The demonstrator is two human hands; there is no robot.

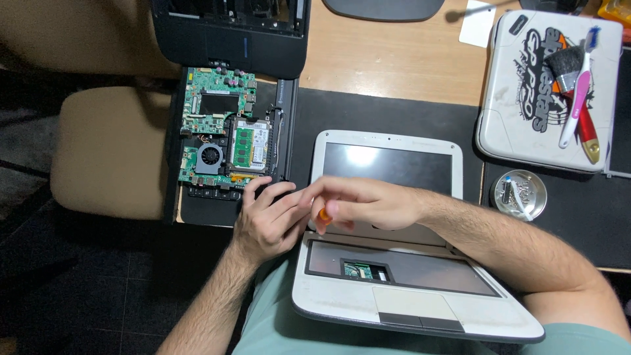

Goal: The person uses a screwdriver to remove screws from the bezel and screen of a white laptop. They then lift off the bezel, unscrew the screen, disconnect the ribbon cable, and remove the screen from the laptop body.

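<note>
White mini laptop [407, 289] lies open across the lap, lid propped on the surface [394, 62] edge, keyboard out so its bay is exposed. Right hand [368, 204] pinches a small orange-handled tool [323, 215] at the hinge. Left hand [266, 220] loosely curled, holding nothing, fingertips steadying the bare motherboard [227, 131] beside it. Metal screw dish [519, 194] near right.

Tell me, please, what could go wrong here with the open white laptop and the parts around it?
The white laptop overhangs the desk edge onto the lap and could slip. The bare green circuit board lies exposed beside the left hand, so a knock may harm it. The metal dish of small parts could tip.
</note>
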